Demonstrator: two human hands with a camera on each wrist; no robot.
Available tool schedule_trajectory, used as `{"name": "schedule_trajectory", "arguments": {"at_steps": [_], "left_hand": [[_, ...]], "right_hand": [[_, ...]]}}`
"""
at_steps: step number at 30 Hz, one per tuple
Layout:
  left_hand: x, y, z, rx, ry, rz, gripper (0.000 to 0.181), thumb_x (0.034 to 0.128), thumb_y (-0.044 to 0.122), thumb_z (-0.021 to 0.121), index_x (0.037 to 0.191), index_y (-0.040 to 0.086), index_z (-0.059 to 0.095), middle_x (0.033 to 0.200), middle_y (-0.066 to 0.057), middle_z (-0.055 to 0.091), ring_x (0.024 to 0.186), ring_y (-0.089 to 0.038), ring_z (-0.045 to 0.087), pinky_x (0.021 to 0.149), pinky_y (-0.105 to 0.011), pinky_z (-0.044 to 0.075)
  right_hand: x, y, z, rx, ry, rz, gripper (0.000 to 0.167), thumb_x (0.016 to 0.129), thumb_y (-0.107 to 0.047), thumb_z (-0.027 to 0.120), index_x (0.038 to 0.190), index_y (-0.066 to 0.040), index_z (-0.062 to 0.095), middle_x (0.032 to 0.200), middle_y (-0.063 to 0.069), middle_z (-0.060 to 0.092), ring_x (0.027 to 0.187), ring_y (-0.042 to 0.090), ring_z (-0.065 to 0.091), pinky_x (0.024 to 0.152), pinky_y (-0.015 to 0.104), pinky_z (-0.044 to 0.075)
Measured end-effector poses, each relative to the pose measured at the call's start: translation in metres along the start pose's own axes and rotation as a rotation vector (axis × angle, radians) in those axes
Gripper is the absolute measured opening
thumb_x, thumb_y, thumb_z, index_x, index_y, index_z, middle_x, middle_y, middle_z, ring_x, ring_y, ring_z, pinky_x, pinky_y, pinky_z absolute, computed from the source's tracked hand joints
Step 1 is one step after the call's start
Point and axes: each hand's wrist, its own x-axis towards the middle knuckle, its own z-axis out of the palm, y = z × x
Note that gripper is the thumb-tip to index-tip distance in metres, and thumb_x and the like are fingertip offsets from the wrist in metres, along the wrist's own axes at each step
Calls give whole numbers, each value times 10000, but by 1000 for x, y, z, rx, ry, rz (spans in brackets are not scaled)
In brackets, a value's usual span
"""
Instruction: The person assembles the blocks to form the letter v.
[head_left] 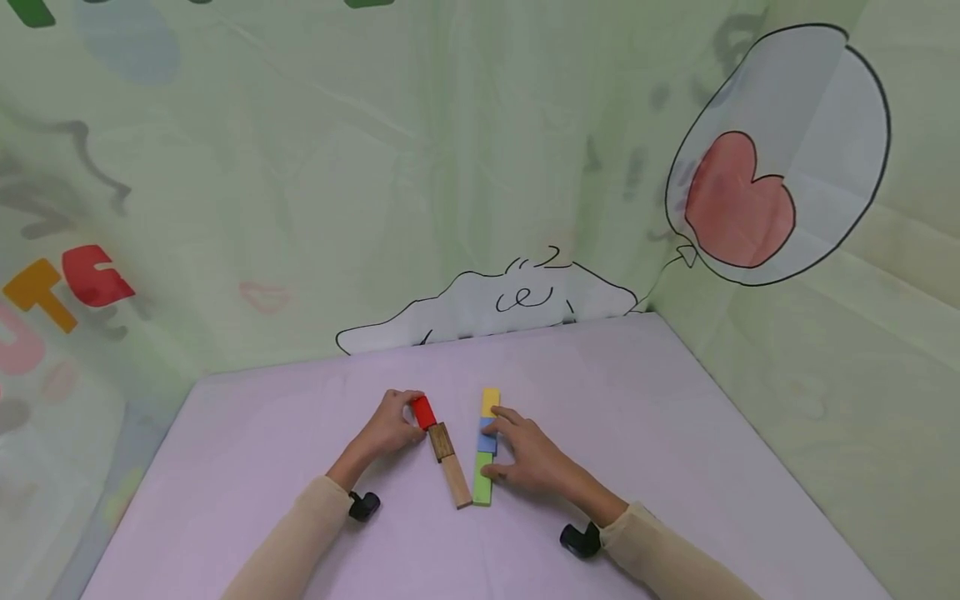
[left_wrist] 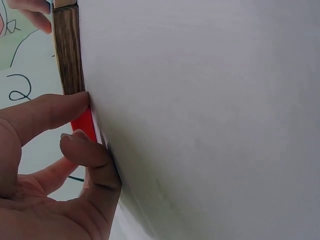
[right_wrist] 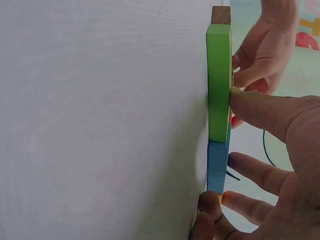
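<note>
In the head view, six-sided wooden blocks lie in two slanting rows that come close at the near end. The left row has a red block (head_left: 423, 412), a dark brown block (head_left: 441, 442) and a light wood block (head_left: 457, 482). Yellow (head_left: 491, 401), blue (head_left: 487, 435) and green (head_left: 482, 487) blocks form the right row. My left hand (head_left: 392, 423) pinches the red block between thumb and fingers. Over the right row, my right hand (head_left: 531, 454) spreads its fingers; its thumb touches the green block, and other fingers rest at the blue and yellow ones.
The blocks lie on a pale lilac tabletop (head_left: 622, 392). Behind it hangs a light green backdrop (head_left: 450, 167) with a drawn balloon and heart (head_left: 738, 200). Small black devices (head_left: 364, 506) sit at both wrists.
</note>
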Motion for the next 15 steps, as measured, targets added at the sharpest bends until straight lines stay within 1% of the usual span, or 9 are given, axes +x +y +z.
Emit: {"name": "schedule_trajectory", "arguments": {"at_steps": [4,6,9,11,15], "left_hand": [[-2,-2,-3,0,-1,-13,718,869,33,787,1535,62,521,1474,-247,465,1155,-332,562,1038,-521,534],[-4,-3,-5,-9,-5,-19,728,867,39,795,1539,63,517,1483,-244,461,1095,-310,563,1002,-501,540],[-6,-5,-7,-27,-12,-27,721,864,54,804,1530,67,528,1482,-232,471,1006,-271,558,910,-436,549],[-7,-7,-8,-49,-17,-29,711,867,60,796,1526,65,532,1485,-227,475,943,-248,558,826,-379,541],[-8,-9,-9,-81,-25,-31,667,900,87,767,1526,66,536,1492,-224,478,842,-208,557,701,-294,511]], "right_hand": [[0,0,1,-5,1,-4,548,859,-278,892,1333,-108,675,1653,161,441,1462,458,484,1170,610,431],[1,-1,0,-6,1,-5,548,858,-280,892,1331,-108,675,1652,160,442,1463,457,483,1170,611,430],[1,-1,0,-5,2,-3,546,858,-282,892,1329,-110,676,1652,158,443,1465,456,481,1170,612,429],[1,-1,0,-3,1,-1,548,858,-284,893,1329,-109,676,1653,158,441,1468,458,478,1171,614,428],[1,0,1,-3,-4,4,556,858,-289,893,1337,-114,673,1656,157,436,1475,459,471,1175,615,424]]}}
